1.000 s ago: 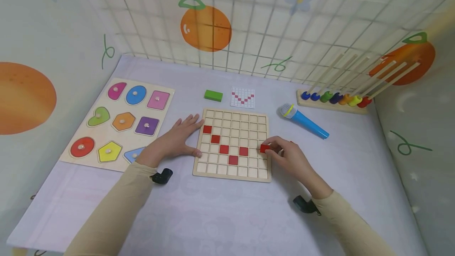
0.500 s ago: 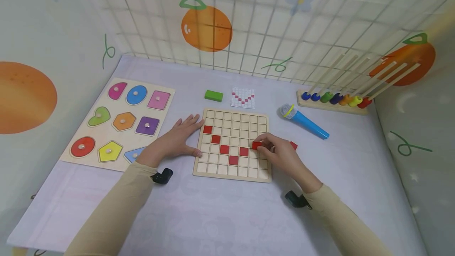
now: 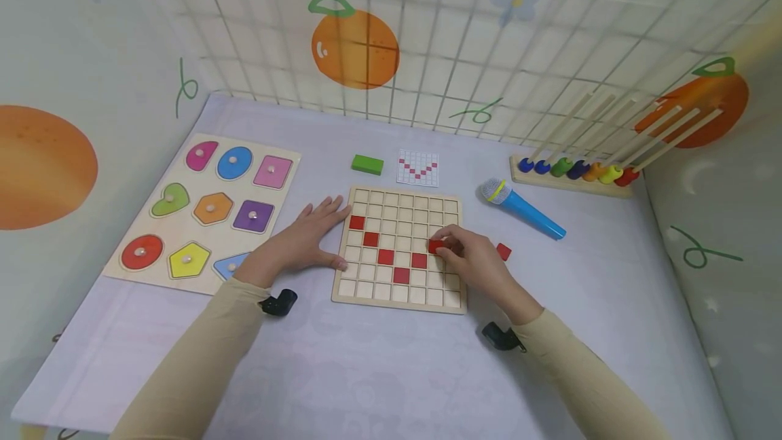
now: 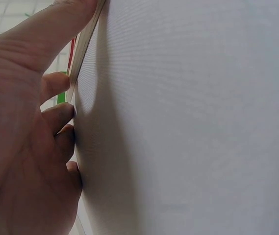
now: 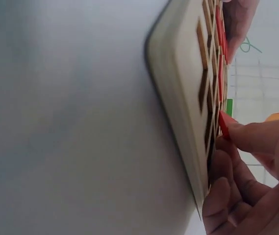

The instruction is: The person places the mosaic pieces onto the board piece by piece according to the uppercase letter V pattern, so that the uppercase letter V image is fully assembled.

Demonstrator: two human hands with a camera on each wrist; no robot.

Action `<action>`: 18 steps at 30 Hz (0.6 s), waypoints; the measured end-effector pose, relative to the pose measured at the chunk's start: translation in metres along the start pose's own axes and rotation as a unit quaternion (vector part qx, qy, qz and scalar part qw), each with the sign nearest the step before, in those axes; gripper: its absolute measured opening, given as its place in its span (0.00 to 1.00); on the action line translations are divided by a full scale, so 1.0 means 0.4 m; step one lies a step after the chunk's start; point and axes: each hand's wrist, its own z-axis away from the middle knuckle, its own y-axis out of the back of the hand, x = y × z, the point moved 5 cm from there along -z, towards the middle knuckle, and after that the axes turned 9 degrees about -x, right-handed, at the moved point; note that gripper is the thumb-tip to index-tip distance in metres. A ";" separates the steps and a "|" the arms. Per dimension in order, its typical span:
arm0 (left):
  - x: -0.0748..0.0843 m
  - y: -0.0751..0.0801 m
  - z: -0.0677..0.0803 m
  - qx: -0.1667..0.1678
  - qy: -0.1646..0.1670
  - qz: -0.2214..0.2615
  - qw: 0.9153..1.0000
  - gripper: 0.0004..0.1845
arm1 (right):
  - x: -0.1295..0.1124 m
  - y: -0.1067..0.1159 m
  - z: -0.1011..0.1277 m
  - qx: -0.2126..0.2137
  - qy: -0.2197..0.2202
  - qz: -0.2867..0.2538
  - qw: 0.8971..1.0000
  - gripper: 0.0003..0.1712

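A wooden grid board (image 3: 397,305) lies mid-table, with several red square tiles set in its cells, among them one red tile (image 3: 401,275) at the low point of a slanting pattern. My right hand (image 3: 479,260) pinches another red tile (image 3: 435,246) between thumb and fingers over a cell right of the pattern; in the right wrist view this tile (image 5: 226,123) tilts against the grid. My left hand (image 3: 302,240) rests by the board's left edge, fingers spread, thumb and fingertips touching the frame. A loose red tile (image 3: 504,252) lies on the cloth, right of the board.
Behind the board lie a green block (image 3: 367,164) and a pattern card (image 3: 418,168). A shape puzzle (image 3: 201,212) with knobbed pieces is at left. At right are a blue toy microphone (image 3: 525,209) and a bead stand (image 3: 574,178) with upright rods, before a wire grid.
My right hand has moved left with its red tile, from the board's right edge to a cell up and right of the pattern. The loose tile has come into view. My left hand stays.
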 end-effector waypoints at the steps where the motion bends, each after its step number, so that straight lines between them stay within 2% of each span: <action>1: -0.001 0.000 -0.001 0.002 -0.002 0.001 1.000 0.63 | -0.001 -0.001 -0.001 -0.002 -0.003 -0.003 1.000 0.13; 8: -0.003 -0.002 -0.003 0.007 -0.010 0.002 1.000 0.63 | -0.003 0.000 -0.006 -0.001 -0.010 -0.022 1.000 0.12; 18: -0.002 -0.001 -0.002 0.006 -0.011 0.004 1.000 0.64 | 0.000 0.002 -0.013 0.010 -0.002 0.006 1.000 0.12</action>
